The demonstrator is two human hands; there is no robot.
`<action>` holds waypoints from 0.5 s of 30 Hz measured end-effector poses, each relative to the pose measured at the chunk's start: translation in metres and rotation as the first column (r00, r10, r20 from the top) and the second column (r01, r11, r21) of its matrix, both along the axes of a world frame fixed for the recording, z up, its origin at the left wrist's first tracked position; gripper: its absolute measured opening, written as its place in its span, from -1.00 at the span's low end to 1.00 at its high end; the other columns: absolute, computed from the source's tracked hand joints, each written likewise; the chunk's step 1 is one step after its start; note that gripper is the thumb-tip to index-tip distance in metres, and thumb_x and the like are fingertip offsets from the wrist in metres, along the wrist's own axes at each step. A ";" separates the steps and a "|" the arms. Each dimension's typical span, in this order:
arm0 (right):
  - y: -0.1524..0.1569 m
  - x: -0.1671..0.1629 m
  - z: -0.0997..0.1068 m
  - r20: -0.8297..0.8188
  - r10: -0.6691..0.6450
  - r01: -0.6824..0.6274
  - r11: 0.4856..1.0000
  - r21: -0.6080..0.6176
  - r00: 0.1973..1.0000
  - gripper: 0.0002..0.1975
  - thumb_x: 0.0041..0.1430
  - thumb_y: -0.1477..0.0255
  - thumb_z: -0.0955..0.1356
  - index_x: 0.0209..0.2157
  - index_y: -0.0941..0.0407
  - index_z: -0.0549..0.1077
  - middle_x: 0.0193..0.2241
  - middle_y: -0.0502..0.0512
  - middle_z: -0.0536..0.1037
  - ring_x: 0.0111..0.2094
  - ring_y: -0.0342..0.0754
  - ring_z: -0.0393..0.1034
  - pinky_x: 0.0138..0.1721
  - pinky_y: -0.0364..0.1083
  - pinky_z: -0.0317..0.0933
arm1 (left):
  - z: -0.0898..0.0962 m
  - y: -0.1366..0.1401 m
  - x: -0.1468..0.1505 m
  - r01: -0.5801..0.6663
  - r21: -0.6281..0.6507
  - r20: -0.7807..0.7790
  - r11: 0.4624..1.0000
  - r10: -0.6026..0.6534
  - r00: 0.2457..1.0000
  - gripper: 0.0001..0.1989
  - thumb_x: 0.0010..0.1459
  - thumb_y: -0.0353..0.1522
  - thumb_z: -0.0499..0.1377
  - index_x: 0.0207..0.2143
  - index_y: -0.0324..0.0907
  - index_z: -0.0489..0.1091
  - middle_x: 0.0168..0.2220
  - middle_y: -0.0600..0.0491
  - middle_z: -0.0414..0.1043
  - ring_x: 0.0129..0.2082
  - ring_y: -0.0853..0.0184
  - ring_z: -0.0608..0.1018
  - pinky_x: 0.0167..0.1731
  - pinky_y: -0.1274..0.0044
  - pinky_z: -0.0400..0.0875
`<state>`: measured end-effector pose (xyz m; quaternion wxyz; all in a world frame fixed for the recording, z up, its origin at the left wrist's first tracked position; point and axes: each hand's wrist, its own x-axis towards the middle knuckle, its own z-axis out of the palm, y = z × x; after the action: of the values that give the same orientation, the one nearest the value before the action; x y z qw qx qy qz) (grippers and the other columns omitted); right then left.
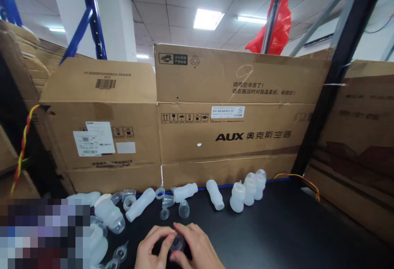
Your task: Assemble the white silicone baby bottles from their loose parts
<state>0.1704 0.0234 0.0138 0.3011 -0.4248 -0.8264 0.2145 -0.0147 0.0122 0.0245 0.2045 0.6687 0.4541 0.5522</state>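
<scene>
My left hand [156,247] and my right hand [197,246] meet at the bottom middle, fingers closed around a small clear round bottle part [177,243]. Its lower side is hidden by my fingers, so I cannot tell its exact kind. Just beyond my hands lie a clear dome-shaped cap [184,209] and a small clear disc-like piece [164,213]. A translucent ring [160,193] rests further back. Milky bottle bodies lie on their sides, one at the left [140,204], one at the centre [185,192] and one to the right [215,195].
Three capped bottles [237,197] stand upright on the black tabletop [277,228] at right. More bottles [109,214] and clear nipple-like pieces [120,252] crowd the left. Cardboard [234,96] walls the back, between dark posts [326,96]. A pixelated patch covers the lower left.
</scene>
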 end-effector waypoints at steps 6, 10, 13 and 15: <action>-0.011 0.008 0.028 -0.013 -0.024 0.022 0.986 -0.167 1.000 -0.25 0.11 0.42 0.52 0.31 0.20 0.33 0.13 0.32 0.50 0.15 0.16 0.40 0.24 0.05 0.26 | -0.007 0.005 0.002 0.046 -0.125 -0.077 0.991 -0.056 0.995 -0.69 0.26 -0.07 0.24 -0.32 -0.05 0.64 -0.33 0.03 0.67 -0.31 0.23 0.69 -0.25 0.52 0.60; -0.012 0.020 0.026 -0.020 0.003 -0.004 0.997 -0.083 1.000 -0.30 0.14 0.30 0.53 0.29 0.09 0.35 0.19 0.26 0.47 0.22 0.18 0.32 0.28 0.11 0.22 | -0.003 -0.001 0.002 -0.065 0.016 -0.289 0.998 0.066 0.955 -0.78 0.30 -0.16 0.20 -0.32 0.02 0.61 -0.33 0.08 0.63 -0.29 0.24 0.67 -0.24 0.50 0.57; -0.009 0.030 0.020 -0.031 -0.058 0.058 0.998 0.018 0.998 -0.49 0.34 0.26 0.40 0.27 0.00 0.36 0.24 0.22 0.41 0.26 0.16 0.28 0.30 0.15 0.20 | 0.006 -0.001 -0.007 -0.165 0.091 -0.416 0.982 0.188 0.889 -0.81 0.29 -0.20 0.19 -0.32 0.03 0.59 -0.32 0.10 0.63 -0.30 0.23 0.67 -0.25 0.47 0.57; -0.002 0.033 0.015 -0.011 -0.136 0.137 0.986 0.091 0.991 -0.54 0.40 0.28 0.33 0.29 -0.05 0.34 0.32 0.22 0.31 0.33 0.18 0.19 0.32 0.21 0.16 | 0.010 0.001 -0.014 -0.238 0.118 -0.455 0.964 0.265 0.850 -0.80 0.29 -0.21 0.18 -0.33 0.02 0.58 -0.31 0.09 0.63 -0.29 0.20 0.67 -0.24 0.44 0.57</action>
<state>0.2029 0.0213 0.0293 0.3364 -0.4656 -0.8035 0.1563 -0.0289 0.0137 0.0350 -0.0039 0.7221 0.5576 0.4096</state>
